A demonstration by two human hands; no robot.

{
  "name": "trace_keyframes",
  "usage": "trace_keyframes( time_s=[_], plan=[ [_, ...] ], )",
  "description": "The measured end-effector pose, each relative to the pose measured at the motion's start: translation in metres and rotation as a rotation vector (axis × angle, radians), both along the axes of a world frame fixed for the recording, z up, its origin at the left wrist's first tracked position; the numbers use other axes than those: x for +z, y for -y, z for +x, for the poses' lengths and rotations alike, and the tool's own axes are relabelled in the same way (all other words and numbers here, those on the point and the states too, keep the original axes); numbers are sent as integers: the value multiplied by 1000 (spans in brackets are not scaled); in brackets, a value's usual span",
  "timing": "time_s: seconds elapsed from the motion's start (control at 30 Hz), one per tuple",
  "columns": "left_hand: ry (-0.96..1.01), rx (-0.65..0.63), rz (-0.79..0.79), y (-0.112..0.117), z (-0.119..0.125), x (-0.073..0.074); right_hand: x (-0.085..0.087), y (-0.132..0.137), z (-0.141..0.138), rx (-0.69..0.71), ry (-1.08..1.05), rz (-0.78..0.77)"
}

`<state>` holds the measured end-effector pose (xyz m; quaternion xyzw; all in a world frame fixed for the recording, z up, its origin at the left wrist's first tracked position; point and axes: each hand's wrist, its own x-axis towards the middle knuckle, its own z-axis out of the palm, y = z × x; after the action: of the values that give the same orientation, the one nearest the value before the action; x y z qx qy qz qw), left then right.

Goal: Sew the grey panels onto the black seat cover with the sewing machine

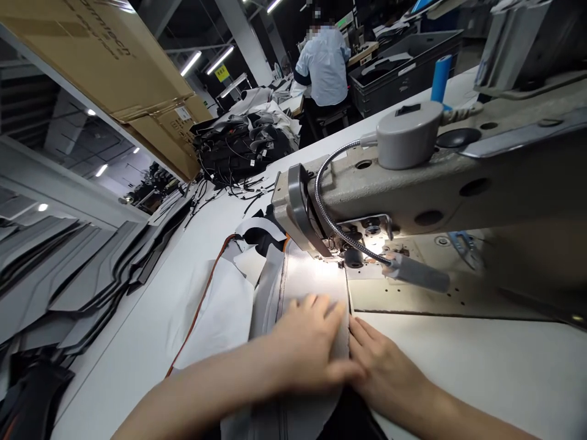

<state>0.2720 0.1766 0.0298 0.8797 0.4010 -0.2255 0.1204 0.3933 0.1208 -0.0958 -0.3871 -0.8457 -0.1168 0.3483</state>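
Note:
My left hand (309,345) lies flat, fingers together, pressing on a grey fabric panel (305,278) that runs under the needle area of an industrial sewing machine (440,183). My right hand (387,370) rests at the panel's right edge, fingertips touching the fabric beside my left hand. The fabric has a stitched seam and an orange trim line (202,302) on its left side. A gooseneck lamp (415,273) lights the needle zone (351,256).
Stacks of grey and black cut pieces (68,281) fill the left. Black parts pile up (238,150) at the table's far end under cardboard boxes (114,61). A person in a light blue shirt (323,64) sits farther back. A blue spool (441,78) stands behind the machine.

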Motion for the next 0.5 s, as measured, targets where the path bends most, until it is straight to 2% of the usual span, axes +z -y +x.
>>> trace_keyframes(
  time_s=[0.1,0.17,0.27,0.37,0.43,0.5],
  plan=[
    [-82,67,45,40,-4,0,4,6,10,133,51,-127],
    [-88,128,52,49,-6,-5,9,8,14,231,60,-152],
    [-44,164,-28,39,-6,-7,19,8,16,253,46,13],
    [36,188,-108,22,-6,2,28,6,21,266,89,160],
    [119,209,-159,16,-7,6,29,6,26,285,103,167],
    [197,221,-217,15,-7,4,24,6,32,276,60,144]
  ],
)
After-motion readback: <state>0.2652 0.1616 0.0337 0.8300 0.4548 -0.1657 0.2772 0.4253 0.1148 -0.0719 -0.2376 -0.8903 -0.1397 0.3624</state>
